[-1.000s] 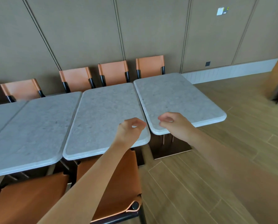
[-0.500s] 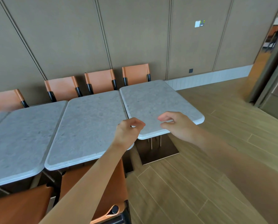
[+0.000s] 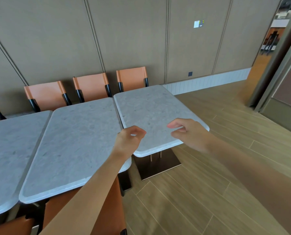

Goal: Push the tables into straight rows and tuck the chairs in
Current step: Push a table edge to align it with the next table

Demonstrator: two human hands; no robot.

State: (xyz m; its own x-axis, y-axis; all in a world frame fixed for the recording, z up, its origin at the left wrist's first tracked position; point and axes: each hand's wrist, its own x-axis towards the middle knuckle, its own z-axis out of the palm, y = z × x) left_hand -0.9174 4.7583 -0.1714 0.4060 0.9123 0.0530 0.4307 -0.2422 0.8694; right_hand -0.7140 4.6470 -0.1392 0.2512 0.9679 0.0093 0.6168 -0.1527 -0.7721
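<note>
Marble end table [image 3: 151,107] shows no legible writing.

A panelled brown wall [image 3: 132,36] fills the upper part of the view, split by thin dark vertical seams. On this wall, toward its right side and high up, sits a small white label [image 3: 198,24] with a few yellow marks. Lower on the wall, below that label, is 1 small dark square plate [image 3: 190,73]. Along the wall's foot on the right runs a white ribbed skirting board [image 3: 209,81]. Wood-look plank flooring [image 3: 200,192] spreads out from the wall's base. At the wall's right end stands a doorway [image 3: 276,48], with blurred furniture visible beyond it.
</note>
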